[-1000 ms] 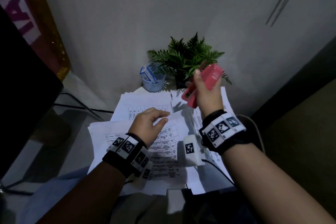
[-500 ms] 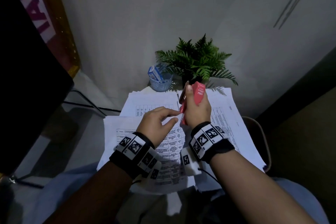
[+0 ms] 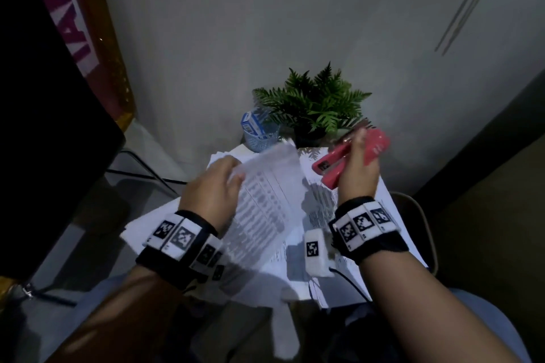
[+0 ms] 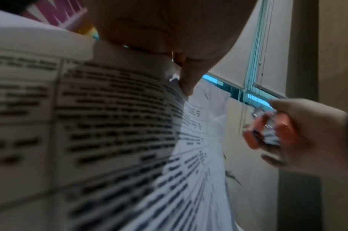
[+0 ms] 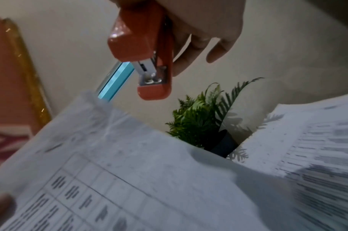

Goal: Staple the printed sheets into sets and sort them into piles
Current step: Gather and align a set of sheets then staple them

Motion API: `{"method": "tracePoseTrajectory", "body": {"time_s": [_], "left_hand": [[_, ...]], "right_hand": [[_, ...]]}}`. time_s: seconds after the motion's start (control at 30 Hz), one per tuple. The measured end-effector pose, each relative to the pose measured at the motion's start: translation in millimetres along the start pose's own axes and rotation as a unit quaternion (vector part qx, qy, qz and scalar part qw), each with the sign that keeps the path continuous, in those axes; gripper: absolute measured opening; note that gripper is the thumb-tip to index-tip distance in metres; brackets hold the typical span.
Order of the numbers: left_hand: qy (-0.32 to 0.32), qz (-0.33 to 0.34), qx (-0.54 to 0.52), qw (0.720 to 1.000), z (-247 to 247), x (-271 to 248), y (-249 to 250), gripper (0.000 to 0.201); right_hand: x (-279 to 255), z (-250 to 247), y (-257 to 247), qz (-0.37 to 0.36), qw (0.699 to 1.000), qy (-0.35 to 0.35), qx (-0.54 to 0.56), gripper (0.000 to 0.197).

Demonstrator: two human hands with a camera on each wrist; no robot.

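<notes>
My left hand [image 3: 219, 183] pinches the top left of a set of printed sheets [image 3: 265, 203] and holds it lifted off the table, curved and blurred. In the left wrist view the thumb [image 4: 186, 81] presses on the sheets [image 4: 109, 125] near their top corner. My right hand [image 3: 358, 169] grips a pink stapler [image 3: 345, 160] in the air to the right of the lifted set, nose pointing left and down. The right wrist view shows the stapler [image 5: 145, 51] above the set's top edge [image 5: 114, 118], not touching it. More printed sheets [image 3: 365, 206] lie spread on the small table.
A potted fern [image 3: 315, 106] and a blue mesh cup [image 3: 261, 135] with a small box stand at the table's back, against the wall. A dark monitor [image 3: 44, 132] stands at the left. Cables [image 3: 141, 171] run beside the table. A chair edge [image 3: 424, 215] shows at the right.
My left hand has picked a set of sheets up from the pile and raised it. My right hand has swung the stapler away to the right, clear of the paper.
</notes>
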State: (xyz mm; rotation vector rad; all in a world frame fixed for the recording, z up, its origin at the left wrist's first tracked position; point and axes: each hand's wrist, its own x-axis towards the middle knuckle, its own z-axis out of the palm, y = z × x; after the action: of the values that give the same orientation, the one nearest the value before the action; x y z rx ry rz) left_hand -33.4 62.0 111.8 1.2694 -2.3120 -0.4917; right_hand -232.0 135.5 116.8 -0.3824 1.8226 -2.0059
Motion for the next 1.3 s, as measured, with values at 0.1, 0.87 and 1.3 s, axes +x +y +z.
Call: {"method": "tracePoseTrajectory", "body": {"time_s": [0.1,0.87,1.3], "left_hand": [[0.086,-0.004,-0.059,0.995,-23.6,0.3,-2.5,0.022],[-0.188,-0.305,0.065,0.931,102.2,23.4,-106.4,0.037],[-0.202,-0.365,0.097,0.903,106.4,48.0,-121.1,0.097]], "right_hand": [[-9.9,-20.5,-2.2,0.034,0.997,-0.051,0.052,0.031],[73.1,-88.4,65.7,0.195,0.919,-0.115,-0.324,0.033],[107.8,-95.7,104.7,0.245,0.807,-0.107,-0.527,0.085]]}}
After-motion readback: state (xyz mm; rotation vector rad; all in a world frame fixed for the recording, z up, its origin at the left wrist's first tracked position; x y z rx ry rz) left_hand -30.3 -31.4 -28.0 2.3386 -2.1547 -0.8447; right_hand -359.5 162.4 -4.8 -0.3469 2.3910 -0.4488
